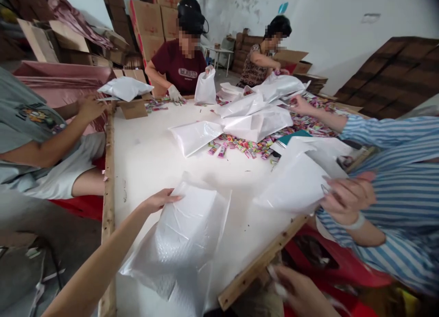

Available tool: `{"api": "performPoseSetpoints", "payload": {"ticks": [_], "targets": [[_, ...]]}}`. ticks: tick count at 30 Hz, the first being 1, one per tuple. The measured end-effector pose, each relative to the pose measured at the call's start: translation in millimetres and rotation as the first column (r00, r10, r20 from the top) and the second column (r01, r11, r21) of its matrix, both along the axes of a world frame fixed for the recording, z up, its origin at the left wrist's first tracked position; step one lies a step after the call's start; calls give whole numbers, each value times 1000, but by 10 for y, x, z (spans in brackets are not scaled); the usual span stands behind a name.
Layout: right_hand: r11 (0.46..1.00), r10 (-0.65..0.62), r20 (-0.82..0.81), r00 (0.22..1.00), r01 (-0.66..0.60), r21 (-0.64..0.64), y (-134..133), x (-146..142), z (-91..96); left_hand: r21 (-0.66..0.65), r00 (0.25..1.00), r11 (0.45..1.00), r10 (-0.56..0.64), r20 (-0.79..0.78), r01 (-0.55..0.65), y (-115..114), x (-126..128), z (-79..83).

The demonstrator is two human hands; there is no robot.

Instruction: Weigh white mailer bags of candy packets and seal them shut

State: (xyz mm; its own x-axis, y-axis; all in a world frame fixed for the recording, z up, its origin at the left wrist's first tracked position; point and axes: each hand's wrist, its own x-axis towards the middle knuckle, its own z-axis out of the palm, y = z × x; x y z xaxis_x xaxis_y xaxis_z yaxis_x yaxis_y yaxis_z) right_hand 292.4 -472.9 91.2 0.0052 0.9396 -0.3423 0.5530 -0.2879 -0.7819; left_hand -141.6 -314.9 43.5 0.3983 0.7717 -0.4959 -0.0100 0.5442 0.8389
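My left hand pinches the upper left edge of a shiny white plastic bag, thumb on top and fingers hidden behind it. The bag lies on the near part of the white table and looks creased and bulging. My right hand is low at the right, beyond the wooden edge and slightly blurred. A small white strip shows at its fingers, which look closed on it.
White bags lie on a heap of small colourful sachets. At right, a person in striped sleeves holds another white bag. Other people sit left and behind. Wooden strips edge the table. Cardboard boxes stand behind.
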Motion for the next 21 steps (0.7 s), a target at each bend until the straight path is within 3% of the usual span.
{"api": "performPoseSetpoints", "payload": {"ticks": [2, 4, 7, 10, 12, 15, 18, 19, 21], "targets": [[993, -8, -285, 958, -26, -116, 413, -546, -55, 22, 999, 1000, -9, -32, 10, -4, 7, 10], [993, -36, -475, 879, -22, -115, 882, -1048, -136, 64, 997, 998, 19, -71, -14, -30, 3, -10], [995, -23, -572, 820, -37, -93, 1364, -1497, -333, 162, 982, 983, 115, -149, -90, -135, -71, -47], [990, 32, -543, 839, -103, -101, 1481, -1568, -484, 287, 954, 950, 193, -231, -122, -294, -183, 2], [989, 95, -512, 854, -141, -51, 1439, -1511, -472, 355, 935, 927, 225, -275, -119, -386, -228, 95], [966, 239, -390, 889, -178, 186, 1325, -1404, -325, 501, 919, 863, 250, -306, -68, -486, -259, 253], [813, 478, -154, 865, -370, 451, 1160, -1294, -235, 686, 938, 717, 145, -315, 120, -611, -349, 321], [743, 566, -57, 822, -480, 466, 1088, -1252, -245, 704, 928, 677, 83, -362, 214, -667, -409, 317], [626, 693, 108, 713, -669, 401, 936, -1163, -300, 655, 864, 651, -3, -503, 384, -792, -568, 297]]}}
